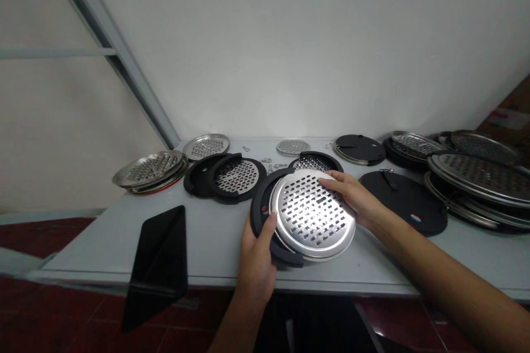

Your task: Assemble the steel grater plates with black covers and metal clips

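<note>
While the left hand [257, 253] has thumb and fingers wrapped around the black C-shaped rim [260, 198], the right hand [354, 197]'s pinching the slotted metal disc [312, 214], probably so neither wobbles.

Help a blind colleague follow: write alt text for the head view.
The left hand holds a black curved rim partly around a shiny slotted metal disc, which the right hand grips, over a white table. Stacks of discs stand at both sides; a flat black object is front left.
</note>
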Demonstrator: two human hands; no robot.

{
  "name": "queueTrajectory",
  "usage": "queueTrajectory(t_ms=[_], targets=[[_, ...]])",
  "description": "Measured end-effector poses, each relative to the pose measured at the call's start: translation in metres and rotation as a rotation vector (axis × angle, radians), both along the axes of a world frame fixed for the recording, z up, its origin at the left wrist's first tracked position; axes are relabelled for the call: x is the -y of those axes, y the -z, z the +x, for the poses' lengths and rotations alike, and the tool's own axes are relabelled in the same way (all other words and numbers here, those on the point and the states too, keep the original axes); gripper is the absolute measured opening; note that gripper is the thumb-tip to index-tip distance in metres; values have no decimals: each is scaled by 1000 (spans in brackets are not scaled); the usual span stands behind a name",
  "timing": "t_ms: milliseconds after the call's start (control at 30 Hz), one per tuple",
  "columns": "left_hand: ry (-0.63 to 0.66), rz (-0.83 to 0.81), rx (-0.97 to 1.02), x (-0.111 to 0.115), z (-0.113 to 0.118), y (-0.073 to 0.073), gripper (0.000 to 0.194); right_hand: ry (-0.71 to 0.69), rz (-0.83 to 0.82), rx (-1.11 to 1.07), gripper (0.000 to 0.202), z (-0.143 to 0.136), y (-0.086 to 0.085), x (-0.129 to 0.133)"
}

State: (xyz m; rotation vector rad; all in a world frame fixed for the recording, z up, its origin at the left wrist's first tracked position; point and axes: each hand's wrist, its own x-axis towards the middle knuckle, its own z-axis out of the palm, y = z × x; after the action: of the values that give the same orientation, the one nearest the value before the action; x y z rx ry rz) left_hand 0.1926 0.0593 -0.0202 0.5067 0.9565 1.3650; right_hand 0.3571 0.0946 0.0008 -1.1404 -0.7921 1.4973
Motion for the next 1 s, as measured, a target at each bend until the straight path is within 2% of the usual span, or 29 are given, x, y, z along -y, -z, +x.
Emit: queueTrajectory(t_ms=[133,333,433,533,600,667,800,933,1000], targets=[[1,-39,-94,15,-13,-1,52,-47,-1,-35,14,-14,5,8],[27,-133,-186,31,-27,-3,57,-87,-32,-63,18,-30,11,16],[92,-125,-208,28,-33,-8,56,-85,-35,-77,19,-28,11,15],[194,-111,-193,16,-41,-14,53,-108,-7,-96,21,-22,6,15],[211,-97,-157,7,-44,-16,49,-138,26,-83,22,-19,2,15],[197,-85,-135,0,-43,-14,46,-144,48,-60,25,-17,-1,15],[149,-47,-85,-5,-33,-4,49,-55,46,-51,28,-16,-1,14],[-39,-10,-70,-4,-23,2,47,-21,105,-83,29,-18,2,13],[-62,8,-78,-5,-22,2,48,10,104,-85,30,-19,2,14]])
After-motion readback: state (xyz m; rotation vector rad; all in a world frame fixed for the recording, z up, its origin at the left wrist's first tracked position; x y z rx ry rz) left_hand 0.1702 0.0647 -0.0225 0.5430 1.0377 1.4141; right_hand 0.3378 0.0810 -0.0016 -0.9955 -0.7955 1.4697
